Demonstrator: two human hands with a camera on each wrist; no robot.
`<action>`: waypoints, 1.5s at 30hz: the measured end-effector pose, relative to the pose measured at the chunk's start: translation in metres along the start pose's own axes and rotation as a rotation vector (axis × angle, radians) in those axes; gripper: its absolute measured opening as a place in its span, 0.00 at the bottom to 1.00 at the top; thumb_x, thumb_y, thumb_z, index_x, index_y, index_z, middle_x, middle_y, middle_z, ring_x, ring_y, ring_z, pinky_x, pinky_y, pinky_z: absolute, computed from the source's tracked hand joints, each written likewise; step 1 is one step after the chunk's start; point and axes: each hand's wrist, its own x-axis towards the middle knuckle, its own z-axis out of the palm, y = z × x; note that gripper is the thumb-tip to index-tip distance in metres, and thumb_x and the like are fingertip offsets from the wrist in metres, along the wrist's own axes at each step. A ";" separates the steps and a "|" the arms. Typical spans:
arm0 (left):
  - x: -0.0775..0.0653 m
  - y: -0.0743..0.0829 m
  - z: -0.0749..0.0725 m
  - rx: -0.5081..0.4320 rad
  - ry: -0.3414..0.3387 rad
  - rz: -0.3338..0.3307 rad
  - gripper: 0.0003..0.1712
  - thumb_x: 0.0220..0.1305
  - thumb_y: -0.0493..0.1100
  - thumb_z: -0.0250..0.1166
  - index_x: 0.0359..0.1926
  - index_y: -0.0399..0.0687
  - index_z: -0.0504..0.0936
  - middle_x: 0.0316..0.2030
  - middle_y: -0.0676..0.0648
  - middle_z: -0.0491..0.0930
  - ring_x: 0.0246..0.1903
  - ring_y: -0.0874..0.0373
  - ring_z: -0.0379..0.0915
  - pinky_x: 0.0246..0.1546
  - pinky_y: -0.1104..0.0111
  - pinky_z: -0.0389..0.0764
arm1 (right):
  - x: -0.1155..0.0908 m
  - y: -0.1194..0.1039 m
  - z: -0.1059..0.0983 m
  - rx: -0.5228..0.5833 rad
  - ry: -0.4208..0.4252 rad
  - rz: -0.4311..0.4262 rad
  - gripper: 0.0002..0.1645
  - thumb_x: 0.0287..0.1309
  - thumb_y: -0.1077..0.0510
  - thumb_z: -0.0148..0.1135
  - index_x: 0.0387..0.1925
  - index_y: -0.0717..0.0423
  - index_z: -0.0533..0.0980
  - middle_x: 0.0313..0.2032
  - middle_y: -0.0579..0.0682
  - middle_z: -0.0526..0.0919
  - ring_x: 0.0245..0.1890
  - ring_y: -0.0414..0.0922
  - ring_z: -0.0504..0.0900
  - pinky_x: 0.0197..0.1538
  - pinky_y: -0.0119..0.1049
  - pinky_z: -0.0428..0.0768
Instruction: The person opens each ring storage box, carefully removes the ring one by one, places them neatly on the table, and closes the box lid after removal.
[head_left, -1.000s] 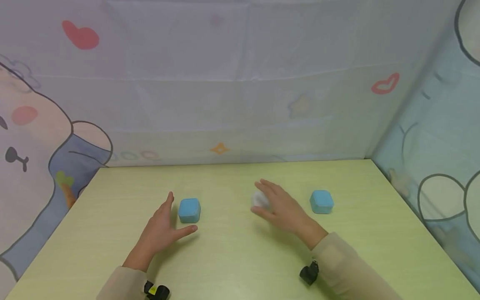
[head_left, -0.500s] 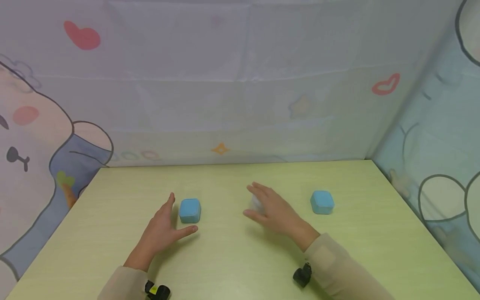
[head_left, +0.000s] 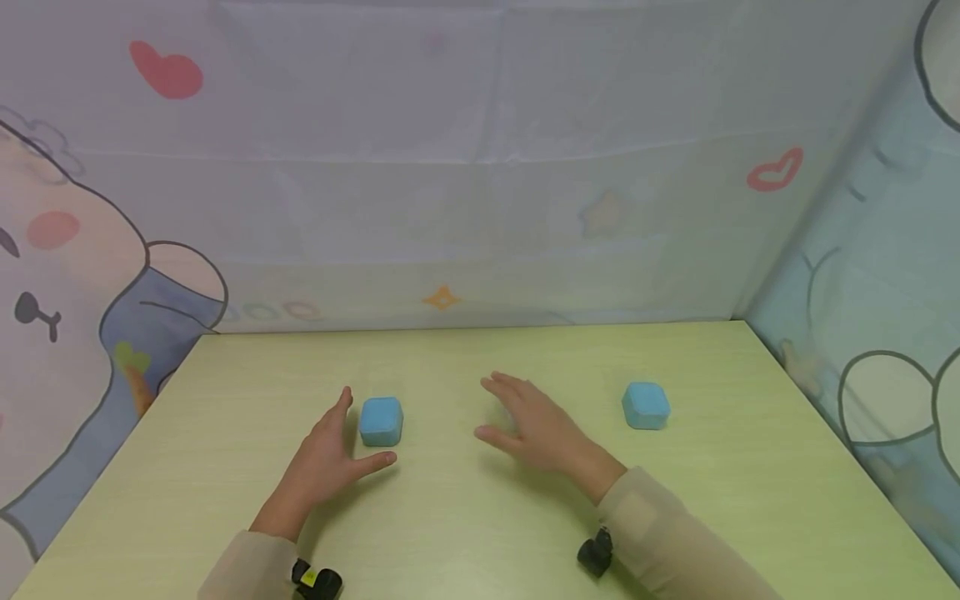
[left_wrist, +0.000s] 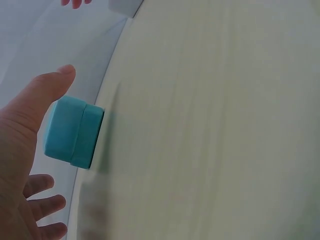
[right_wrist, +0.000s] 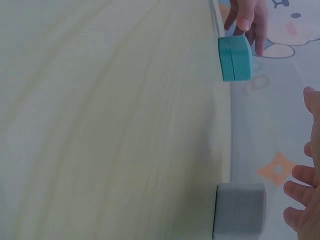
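- Your right hand [head_left: 543, 433] shifted left over the last second; grey block [right_wrist: 240, 211] beside it now barely shows from the head. Judged: no grip yet.
- Both hands parted, apparently holding nothing; left hand [head_left: 318, 467] flanks blue block [head_left: 381, 422], towards the surface's [head_left: 450, 533] far edge.
- Blocks roughly square to that edge; no clear long axis.

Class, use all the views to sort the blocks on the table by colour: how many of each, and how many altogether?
Blue: 2 (left block, right block)
Grey: 1 (grey block, clearest in the right wrist view)
Total: 3
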 end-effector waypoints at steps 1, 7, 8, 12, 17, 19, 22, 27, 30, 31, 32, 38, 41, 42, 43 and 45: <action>0.000 -0.001 0.001 -0.001 0.000 0.001 0.72 0.44 0.73 0.66 0.74 0.38 0.37 0.71 0.34 0.52 0.69 0.34 0.49 0.63 0.41 0.60 | 0.001 0.000 0.001 -0.001 -0.002 -0.003 0.43 0.62 0.32 0.49 0.71 0.48 0.57 0.71 0.50 0.58 0.70 0.50 0.59 0.68 0.49 0.63; 0.001 -0.005 0.004 -0.013 0.002 0.009 0.72 0.44 0.71 0.68 0.73 0.37 0.38 0.71 0.34 0.52 0.69 0.34 0.49 0.63 0.41 0.60 | 0.003 -0.003 0.007 -0.005 -0.005 -0.029 0.43 0.62 0.32 0.49 0.70 0.49 0.57 0.70 0.51 0.60 0.70 0.51 0.61 0.68 0.49 0.63; 0.001 -0.005 0.005 -0.013 0.002 0.010 0.72 0.44 0.71 0.68 0.73 0.37 0.38 0.71 0.34 0.52 0.69 0.34 0.49 0.63 0.41 0.60 | 0.003 -0.003 0.008 -0.006 -0.005 -0.035 0.43 0.62 0.32 0.50 0.70 0.49 0.58 0.70 0.52 0.60 0.69 0.51 0.61 0.68 0.49 0.64; 0.002 -0.007 0.006 -0.024 -0.002 0.009 0.72 0.43 0.70 0.69 0.73 0.37 0.37 0.71 0.34 0.52 0.69 0.34 0.49 0.63 0.42 0.59 | 0.004 -0.004 0.011 -0.010 -0.012 -0.061 0.42 0.62 0.34 0.50 0.70 0.51 0.58 0.70 0.53 0.61 0.69 0.52 0.61 0.68 0.49 0.63; 0.004 -0.007 0.006 -0.032 -0.013 0.000 0.72 0.43 0.68 0.70 0.73 0.36 0.37 0.71 0.34 0.52 0.69 0.34 0.48 0.64 0.42 0.59 | 0.007 -0.005 0.014 -0.025 -0.020 -0.092 0.42 0.62 0.34 0.51 0.70 0.53 0.58 0.69 0.53 0.61 0.69 0.52 0.62 0.68 0.48 0.62; 0.005 -0.007 0.006 -0.033 -0.015 -0.002 0.72 0.43 0.68 0.71 0.73 0.36 0.38 0.71 0.34 0.52 0.69 0.34 0.48 0.64 0.42 0.59 | 0.009 -0.005 0.015 -0.039 -0.023 -0.104 0.42 0.62 0.34 0.50 0.69 0.53 0.59 0.69 0.53 0.61 0.69 0.52 0.62 0.68 0.48 0.62; 0.006 -0.006 0.006 -0.035 -0.019 -0.001 0.72 0.43 0.67 0.71 0.73 0.35 0.38 0.71 0.34 0.52 0.69 0.34 0.48 0.64 0.42 0.59 | 0.011 -0.007 0.016 -0.050 -0.036 -0.106 0.43 0.62 0.33 0.49 0.70 0.52 0.58 0.70 0.53 0.61 0.69 0.51 0.61 0.69 0.47 0.62; 0.008 -0.005 0.007 -0.042 -0.024 0.007 0.72 0.43 0.65 0.72 0.73 0.34 0.39 0.71 0.33 0.52 0.69 0.34 0.48 0.64 0.42 0.58 | 0.014 -0.012 0.016 -0.016 -0.061 -0.105 0.43 0.62 0.34 0.51 0.70 0.52 0.58 0.70 0.53 0.61 0.69 0.51 0.61 0.69 0.47 0.62; 0.010 -0.005 0.007 -0.049 -0.029 0.004 0.71 0.43 0.64 0.73 0.73 0.34 0.40 0.71 0.33 0.53 0.69 0.34 0.48 0.64 0.42 0.58 | 0.016 -0.016 0.016 0.005 -0.071 -0.108 0.43 0.62 0.35 0.52 0.70 0.53 0.58 0.70 0.53 0.61 0.69 0.51 0.61 0.69 0.46 0.62; 0.010 -0.005 0.008 -0.051 -0.031 0.001 0.71 0.43 0.64 0.73 0.73 0.35 0.40 0.71 0.33 0.52 0.69 0.34 0.48 0.64 0.42 0.58 | 0.017 -0.017 0.016 0.007 -0.075 -0.108 0.43 0.62 0.35 0.52 0.70 0.53 0.58 0.70 0.53 0.61 0.69 0.51 0.61 0.69 0.46 0.62; 0.011 -0.005 0.008 -0.052 -0.034 -0.001 0.71 0.43 0.64 0.73 0.73 0.35 0.40 0.71 0.33 0.52 0.69 0.34 0.48 0.65 0.42 0.57 | 0.018 -0.018 0.016 0.010 -0.081 -0.106 0.43 0.62 0.35 0.52 0.70 0.53 0.58 0.70 0.53 0.61 0.70 0.50 0.60 0.69 0.45 0.61; 0.015 -0.007 0.008 -0.057 -0.041 -0.003 0.70 0.44 0.64 0.73 0.73 0.34 0.41 0.70 0.32 0.52 0.69 0.33 0.48 0.65 0.41 0.57 | 0.025 -0.023 0.019 0.029 -0.110 -0.094 0.44 0.62 0.33 0.50 0.71 0.51 0.55 0.70 0.51 0.59 0.71 0.48 0.59 0.70 0.44 0.60; 0.016 -0.008 0.008 -0.061 -0.039 0.001 0.70 0.44 0.63 0.73 0.73 0.34 0.41 0.70 0.32 0.53 0.69 0.33 0.48 0.65 0.41 0.57 | 0.030 -0.025 0.022 0.053 -0.108 -0.095 0.44 0.62 0.33 0.50 0.71 0.51 0.55 0.70 0.50 0.60 0.71 0.47 0.59 0.70 0.43 0.60; 0.016 -0.009 0.008 -0.063 -0.037 0.003 0.70 0.44 0.63 0.73 0.73 0.34 0.41 0.70 0.32 0.53 0.69 0.33 0.48 0.64 0.41 0.57 | 0.032 -0.026 0.024 0.062 -0.108 -0.095 0.44 0.62 0.33 0.50 0.71 0.51 0.54 0.70 0.49 0.60 0.71 0.47 0.59 0.70 0.43 0.60; 0.016 -0.009 0.008 -0.064 -0.037 0.004 0.70 0.44 0.63 0.73 0.73 0.34 0.41 0.70 0.32 0.53 0.69 0.33 0.49 0.64 0.41 0.57 | 0.033 -0.027 0.025 0.075 -0.109 -0.098 0.44 0.62 0.33 0.50 0.71 0.52 0.55 0.70 0.49 0.61 0.70 0.47 0.59 0.70 0.42 0.60; 0.017 -0.010 0.009 -0.064 -0.036 0.009 0.70 0.44 0.62 0.73 0.73 0.33 0.41 0.70 0.31 0.54 0.68 0.33 0.49 0.64 0.41 0.58 | 0.036 -0.029 0.027 0.088 -0.112 -0.102 0.45 0.62 0.33 0.49 0.71 0.52 0.54 0.70 0.49 0.61 0.70 0.46 0.59 0.70 0.42 0.60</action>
